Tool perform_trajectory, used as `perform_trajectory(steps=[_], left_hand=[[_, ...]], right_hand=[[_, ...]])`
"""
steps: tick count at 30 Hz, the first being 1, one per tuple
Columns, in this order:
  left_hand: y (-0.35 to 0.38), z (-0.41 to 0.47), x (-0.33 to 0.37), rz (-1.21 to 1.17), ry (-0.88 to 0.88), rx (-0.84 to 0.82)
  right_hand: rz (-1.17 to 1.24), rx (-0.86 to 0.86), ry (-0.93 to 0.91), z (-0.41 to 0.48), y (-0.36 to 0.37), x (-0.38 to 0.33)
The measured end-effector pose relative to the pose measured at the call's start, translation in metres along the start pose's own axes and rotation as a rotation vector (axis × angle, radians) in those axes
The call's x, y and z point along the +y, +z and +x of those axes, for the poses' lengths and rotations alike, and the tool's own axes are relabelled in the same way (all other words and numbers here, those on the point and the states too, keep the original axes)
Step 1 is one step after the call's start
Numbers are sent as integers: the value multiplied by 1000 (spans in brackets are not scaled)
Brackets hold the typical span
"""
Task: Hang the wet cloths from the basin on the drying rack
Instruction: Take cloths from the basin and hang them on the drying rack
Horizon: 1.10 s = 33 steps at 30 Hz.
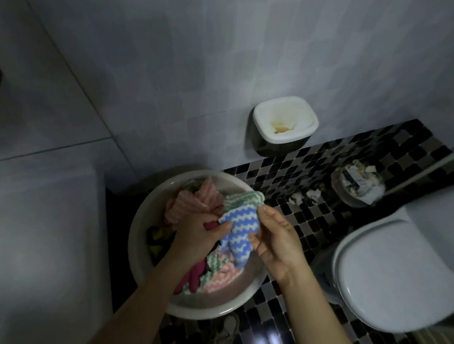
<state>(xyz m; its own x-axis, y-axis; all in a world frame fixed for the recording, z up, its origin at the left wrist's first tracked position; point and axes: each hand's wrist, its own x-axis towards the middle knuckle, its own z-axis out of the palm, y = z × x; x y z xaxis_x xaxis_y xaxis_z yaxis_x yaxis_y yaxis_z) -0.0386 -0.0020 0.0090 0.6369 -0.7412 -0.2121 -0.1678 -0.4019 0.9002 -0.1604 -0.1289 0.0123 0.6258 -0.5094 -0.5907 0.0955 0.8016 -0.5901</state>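
A round white basin point(145, 216) stands on the checkered floor, holding several wet cloths. Above it, my left hand point(197, 235) and my right hand point(275, 239) both grip a blue-and-white zigzag cloth point(238, 234); its far end shades into green and white. A pink ribbed cloth point(190, 203) lies bunched behind my left hand. Pink-and-green zigzag cloths point(222, 271) and a magenta cloth point(191, 278) lie lower in the basin. A dark cloth with yellow point(157, 238) sits at the basin's left. No drying rack is in view.
A closed white toilet point(392, 274) stands to the right. A small bin of paper waste point(359, 183) sits behind it, with paper scraps point(306, 196) on the floor. A white wall-mounted holder point(285, 119) hangs above. A white appliance point(28, 236) fills the left.
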Motion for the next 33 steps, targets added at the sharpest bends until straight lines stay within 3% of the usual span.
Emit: perform_trajectory(steps=[4, 11, 15, 19, 23, 27, 29, 33], left_hand=[[-8, 0, 12, 90, 14, 53], [-26, 4, 9, -200, -90, 91], [-32, -9, 36, -206, -72, -70], [-24, -28, 58, -85, 117, -203], [-22, -46, 69, -86, 142, -414], [-24, -75, 76, -5, 249, -404], [-24, -88, 81, 35, 308, -393], [-20, -114, 94, -33, 377, -365]], right_hand=[[52, 119, -19, -7, -6, -7], [290, 87, -30, -32, -5, -20], [287, 49, -73, -61, 4, -20], [62, 27, -200, -97, 19, -11], [-74, 31, -322, -133, 33, 0], [-227, 38, -406, -184, 33, 19], [-409, 128, -473, -206, 31, 26], [-954, 562, -620, -257, 25, 37]])
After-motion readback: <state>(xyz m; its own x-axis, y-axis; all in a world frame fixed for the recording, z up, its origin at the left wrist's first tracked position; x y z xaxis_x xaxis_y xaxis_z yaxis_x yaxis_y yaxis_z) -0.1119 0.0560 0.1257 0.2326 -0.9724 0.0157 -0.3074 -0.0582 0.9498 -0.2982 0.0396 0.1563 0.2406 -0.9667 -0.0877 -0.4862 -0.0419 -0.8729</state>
